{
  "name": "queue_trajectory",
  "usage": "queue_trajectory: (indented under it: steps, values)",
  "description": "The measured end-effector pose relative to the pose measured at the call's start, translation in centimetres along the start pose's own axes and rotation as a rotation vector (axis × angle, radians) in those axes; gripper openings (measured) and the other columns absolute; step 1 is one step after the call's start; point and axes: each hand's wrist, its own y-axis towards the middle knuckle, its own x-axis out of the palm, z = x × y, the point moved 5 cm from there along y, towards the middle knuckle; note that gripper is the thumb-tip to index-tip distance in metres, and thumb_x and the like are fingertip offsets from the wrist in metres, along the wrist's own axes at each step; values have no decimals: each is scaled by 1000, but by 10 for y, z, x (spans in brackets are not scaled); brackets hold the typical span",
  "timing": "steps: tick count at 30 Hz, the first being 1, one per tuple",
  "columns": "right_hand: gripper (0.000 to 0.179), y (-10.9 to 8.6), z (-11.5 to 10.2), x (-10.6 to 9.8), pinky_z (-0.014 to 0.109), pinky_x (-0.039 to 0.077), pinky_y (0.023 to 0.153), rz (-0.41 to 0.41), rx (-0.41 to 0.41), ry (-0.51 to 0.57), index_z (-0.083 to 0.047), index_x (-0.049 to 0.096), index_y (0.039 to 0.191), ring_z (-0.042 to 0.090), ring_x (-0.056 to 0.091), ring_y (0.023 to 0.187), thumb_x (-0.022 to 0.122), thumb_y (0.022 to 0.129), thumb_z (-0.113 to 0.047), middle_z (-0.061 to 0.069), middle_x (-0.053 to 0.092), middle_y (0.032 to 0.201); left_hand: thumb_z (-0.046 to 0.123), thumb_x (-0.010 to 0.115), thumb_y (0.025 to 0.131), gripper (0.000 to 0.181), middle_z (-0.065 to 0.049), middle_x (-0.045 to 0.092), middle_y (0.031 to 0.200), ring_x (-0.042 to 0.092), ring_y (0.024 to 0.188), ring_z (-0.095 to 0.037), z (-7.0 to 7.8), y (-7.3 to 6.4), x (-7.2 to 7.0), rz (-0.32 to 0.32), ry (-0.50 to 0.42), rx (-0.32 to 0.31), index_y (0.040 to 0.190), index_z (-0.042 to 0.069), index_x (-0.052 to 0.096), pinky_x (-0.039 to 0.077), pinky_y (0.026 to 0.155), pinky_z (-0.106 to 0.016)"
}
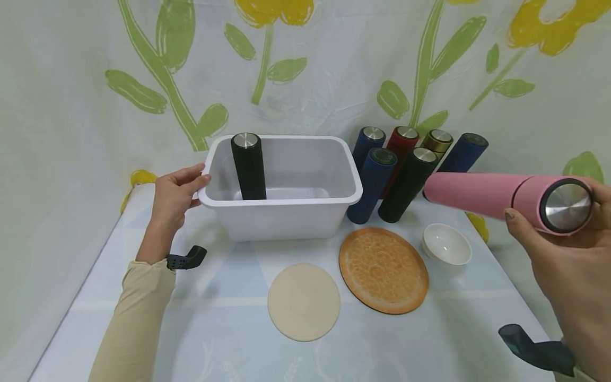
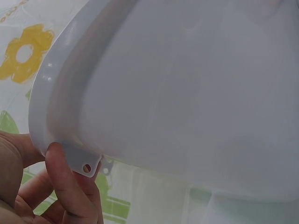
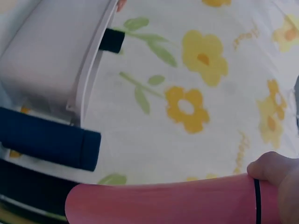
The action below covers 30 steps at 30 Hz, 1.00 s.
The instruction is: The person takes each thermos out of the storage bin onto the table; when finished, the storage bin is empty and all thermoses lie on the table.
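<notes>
In the head view, my left hand [image 1: 174, 197] grips the left end of a white plastic bin [image 1: 281, 224]. The left wrist view has its thumb and fingers pinching the bin's rim beside a small tab with a hole. A black thermos flask [image 1: 249, 168] with a steel-topped lid stands inside the bin, toward the left. On the right, my right hand [image 1: 570, 265] holds a pink thermos flask [image 1: 477, 195] by its lid end, sideways above the table, with the steel lid top facing me. Its far end overlaps the standing flasks in the head view.
Right of the bin cluster several thermos flasks: blue [image 1: 374, 183], red [image 1: 401, 151], dark green-black [image 1: 408, 185] and gold-topped [image 1: 438, 140]. In front lie a round beige disc [image 1: 304, 302] and a round brown mat [image 1: 384, 270], with a white bowl [image 1: 447, 244] nearby.
</notes>
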Motion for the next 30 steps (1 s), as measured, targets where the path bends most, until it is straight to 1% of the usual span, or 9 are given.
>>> queue_trajectory:
  steps: [2, 6, 10, 15, 17, 19, 22, 25, 30]
  values:
    - [75, 5, 9, 2, 21, 46, 96, 3, -8, -10, -23, 50, 145, 16, 55, 121, 76, 81, 6, -2, 55, 135, 34, 72, 93, 54, -2, 60, 128, 60, 102, -19, -1, 0, 0, -3, -7, 1, 142, 14, 58, 56, 67, -19]
    - [73, 17, 26, 5, 25, 45, 99, 26, -45, -12, -21, 51, 144, 14, 54, 120, 77, 80, 4, -11, 54, 129, 34, 72, 93, 55, -3, 60, 129, 60, 102, -19, -1, 0, 0, -3, -7, 2, 142, 14, 59, 55, 67, -19]
    - [68, 28, 38, 11, 19, 45, 97, 40, -46, -22, -19, 53, 141, 8, 52, 111, 79, 81, -2, -17, 53, 123, 35, 71, 93, 54, -4, 60, 130, 61, 102, -18, -1, -1, 0, 2, 9, 15, 142, 14, 59, 56, 69, -19]
    - [60, 38, 49, 19, 11, 45, 84, 58, -35, -72, -17, 61, 133, 2, 52, 94, 84, 78, -10, -21, 52, 112, 34, 72, 93, 54, -4, 60, 129, 61, 100, -17, 1, 0, -1, 4, -1, 16, 141, 13, 59, 56, 67, -19]
    - [58, 43, 54, 23, 11, 44, 78, 54, -26, -87, -16, 63, 131, 1, 50, 89, 85, 77, -12, -21, 52, 108, 34, 72, 93, 54, -5, 60, 129, 61, 100, -17, 1, 0, -1, 5, -1, 14, 141, 13, 59, 56, 67, -19]
    - [58, 47, 59, 29, 12, 42, 77, 39, -19, -88, -15, 63, 131, 1, 49, 89, 85, 77, -14, -21, 52, 107, 34, 72, 93, 54, -6, 59, 131, 60, 100, -17, 2, 0, -1, 7, -5, 4, 141, 14, 59, 55, 67, -19]
    - [55, 52, 65, 38, 14, 39, 73, 24, -51, -83, -12, 65, 127, 1, 47, 84, 85, 76, -14, -21, 53, 104, 36, 71, 93, 54, -6, 58, 133, 60, 100, -16, 2, 0, 0, 11, 15, -4, 142, 15, 59, 55, 68, -19]
    - [54, 56, 71, 48, 15, 38, 72, 1, -69, -87, -8, 65, 126, 1, 46, 82, 85, 76, -16, -22, 52, 102, 34, 72, 93, 54, -7, 58, 135, 60, 101, -16, 1, 1, 0, 12, 1, -13, 142, 15, 59, 55, 67, -19]
    - [58, 63, 82, 65, 15, 38, 70, -58, -38, -118, -1, 60, 128, -1, 47, 81, 83, 79, -21, -22, 49, 101, 37, 71, 93, 55, -6, 57, 136, 60, 102, -16, 0, 1, 0, 13, 23, -7, 142, 16, 58, 55, 69, -19]
